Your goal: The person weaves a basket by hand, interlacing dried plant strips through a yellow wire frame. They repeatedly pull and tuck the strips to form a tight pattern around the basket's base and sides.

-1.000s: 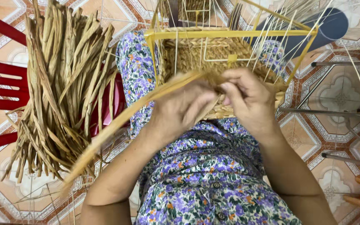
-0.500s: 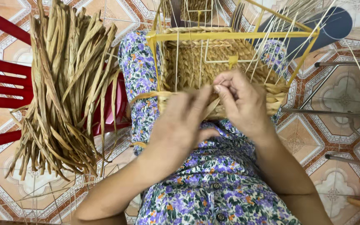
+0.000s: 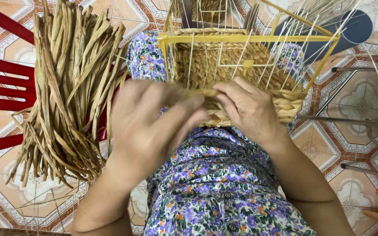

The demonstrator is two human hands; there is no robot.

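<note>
On lap: half-woven basket (image 3: 237, 65) on yellow wire frame (image 3: 241, 38)
Left hand (image 3: 154, 126): blurred — grip unclear
Right hand (image 3: 246, 107): pinching straw strand (image 3: 202, 92)
Progress: lower rows woven — upper frame bare

Patterned floor tiles (image 3: 359, 135) in orange, white and teal lie under even light. A red slatted chair (image 3: 1, 83) stands left of the fingers, thin metal legs (image 3: 359, 69) to their right.

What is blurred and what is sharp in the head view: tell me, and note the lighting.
Head view: the left hand is smeared by motion blur; the right hand, the woven basket with its yellow wire frame and the bundle of dried straw look sharp; light is soft and even, without glare.
</note>
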